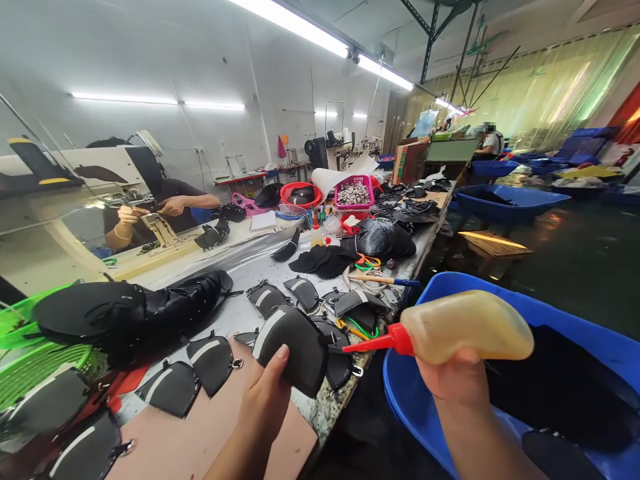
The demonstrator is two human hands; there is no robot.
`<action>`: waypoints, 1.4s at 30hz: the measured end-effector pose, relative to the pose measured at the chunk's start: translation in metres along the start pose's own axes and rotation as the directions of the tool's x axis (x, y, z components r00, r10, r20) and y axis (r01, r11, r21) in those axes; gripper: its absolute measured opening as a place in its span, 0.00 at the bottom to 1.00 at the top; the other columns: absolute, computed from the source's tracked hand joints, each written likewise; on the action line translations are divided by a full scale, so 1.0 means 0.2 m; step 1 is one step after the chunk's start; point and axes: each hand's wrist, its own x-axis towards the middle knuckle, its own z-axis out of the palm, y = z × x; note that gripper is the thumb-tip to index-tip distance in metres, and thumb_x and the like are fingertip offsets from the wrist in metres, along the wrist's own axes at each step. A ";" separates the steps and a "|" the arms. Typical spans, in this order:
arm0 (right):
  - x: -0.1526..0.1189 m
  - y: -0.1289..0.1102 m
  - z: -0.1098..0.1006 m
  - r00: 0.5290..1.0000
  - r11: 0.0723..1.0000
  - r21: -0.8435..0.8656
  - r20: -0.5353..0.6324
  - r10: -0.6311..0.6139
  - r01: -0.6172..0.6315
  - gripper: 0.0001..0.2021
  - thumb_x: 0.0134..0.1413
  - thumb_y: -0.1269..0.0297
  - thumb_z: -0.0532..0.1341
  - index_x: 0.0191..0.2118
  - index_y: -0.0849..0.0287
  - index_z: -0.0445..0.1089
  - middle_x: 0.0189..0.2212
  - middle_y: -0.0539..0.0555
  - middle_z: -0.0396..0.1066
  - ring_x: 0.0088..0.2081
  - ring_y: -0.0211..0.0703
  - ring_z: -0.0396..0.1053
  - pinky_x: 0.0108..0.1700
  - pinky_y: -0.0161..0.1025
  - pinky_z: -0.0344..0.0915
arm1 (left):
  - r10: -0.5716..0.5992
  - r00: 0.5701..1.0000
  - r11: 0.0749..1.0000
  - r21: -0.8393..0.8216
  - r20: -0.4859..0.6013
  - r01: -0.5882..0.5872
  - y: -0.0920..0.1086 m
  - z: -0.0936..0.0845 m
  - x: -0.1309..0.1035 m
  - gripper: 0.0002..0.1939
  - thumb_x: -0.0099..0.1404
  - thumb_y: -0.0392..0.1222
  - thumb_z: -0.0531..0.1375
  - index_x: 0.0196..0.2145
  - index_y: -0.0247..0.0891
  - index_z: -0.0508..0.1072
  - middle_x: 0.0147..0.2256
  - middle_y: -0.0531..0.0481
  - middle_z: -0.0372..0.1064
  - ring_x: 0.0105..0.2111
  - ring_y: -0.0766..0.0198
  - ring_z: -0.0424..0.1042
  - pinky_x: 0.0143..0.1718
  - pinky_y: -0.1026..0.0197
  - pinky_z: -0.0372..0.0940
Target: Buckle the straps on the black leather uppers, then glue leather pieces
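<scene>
My left hand (pixel 267 393) grips a black curved shoe piece (pixel 295 347), thumb on its face, with a pale strip along its left edge. In my right hand (pixel 457 380) is a squeeze bottle (pixel 465 327) of yellowish liquid, tipped sideways, its long red nozzle pointing left at the black piece's strap. The nozzle tip appears close to that strap; whether they touch I cannot tell. Similar black pieces with pale strips and small buckles lie around, such as one piece (pixel 173 388) on the pinkish board (pixel 220 437) and another (pixel 213 363) beside it.
A blue tub (pixel 400 393) stands at the right with black material inside. Stacked black pieces (pixel 125 310) lie at left near green baskets (pixel 55 370). A brush (pixel 385 280) rests at the table's edge. Across the table, a person's hands (pixel 175 203) work at a sewing machine.
</scene>
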 end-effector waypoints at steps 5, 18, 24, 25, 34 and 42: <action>-0.04 0.07 -0.05 0.986 0.986 -0.056 0.052 -0.156 0.159 0.26 0.21 0.50 0.73 0.36 0.39 0.72 0.27 0.41 0.75 0.26 0.39 0.72 0.29 0.34 0.71 | -0.084 0.995 0.995 -0.052 0.045 0.087 0.03 0.00 -0.08 0.38 0.42 0.42 0.70 0.52 0.46 0.66 0.41 0.48 0.74 0.44 0.51 0.70 0.46 0.54 0.67; -0.05 0.05 -0.01 0.993 0.993 -0.079 0.088 -0.077 0.084 0.21 0.25 0.48 0.71 0.31 0.48 0.72 0.25 0.48 0.73 0.25 0.44 0.71 0.24 0.38 0.71 | -0.133 0.990 0.988 -0.079 0.034 0.136 0.09 0.05 -0.13 0.25 0.47 0.36 0.66 0.46 0.39 0.72 0.34 0.47 0.76 0.39 0.52 0.73 0.45 0.54 0.67; -0.04 0.04 0.04 0.999 1.000 -0.012 0.048 -0.008 0.008 0.22 0.24 0.48 0.71 0.33 0.45 0.73 0.30 0.46 0.74 0.31 0.45 0.72 0.26 0.36 0.71 | -0.152 0.988 0.985 -0.079 0.010 0.152 0.08 0.04 -0.13 0.16 0.46 0.34 0.65 0.37 0.35 0.76 0.32 0.45 0.76 0.40 0.51 0.72 0.45 0.55 0.68; -0.04 0.05 0.04 0.999 1.000 -0.010 0.047 -0.002 0.002 0.22 0.24 0.48 0.71 0.33 0.45 0.73 0.31 0.47 0.74 0.32 0.46 0.73 0.26 0.37 0.71 | -0.158 0.987 0.984 -0.078 0.003 0.157 0.08 0.04 -0.13 0.17 0.46 0.33 0.65 0.37 0.35 0.76 0.32 0.45 0.76 0.40 0.51 0.72 0.44 0.55 0.68; -0.04 0.07 0.02 0.994 1.000 0.029 0.110 -0.006 0.003 0.17 0.28 0.52 0.71 0.30 0.46 0.73 0.25 0.45 0.74 0.26 0.42 0.72 0.26 0.37 0.70 | -0.188 0.982 0.980 -0.060 0.023 0.189 0.08 0.03 -0.13 0.21 0.46 0.32 0.65 0.41 0.36 0.75 0.32 0.45 0.76 0.38 0.51 0.73 0.38 0.58 0.71; -0.03 0.07 0.03 0.998 0.999 0.017 0.061 0.027 -0.028 0.27 0.25 0.51 0.72 0.39 0.48 0.71 0.28 0.49 0.75 0.28 0.46 0.72 0.28 0.42 0.71 | -0.193 0.981 0.979 -0.067 0.012 0.193 0.09 0.03 -0.13 0.22 0.45 0.32 0.65 0.41 0.36 0.74 0.30 0.45 0.76 0.37 0.51 0.74 0.39 0.56 0.70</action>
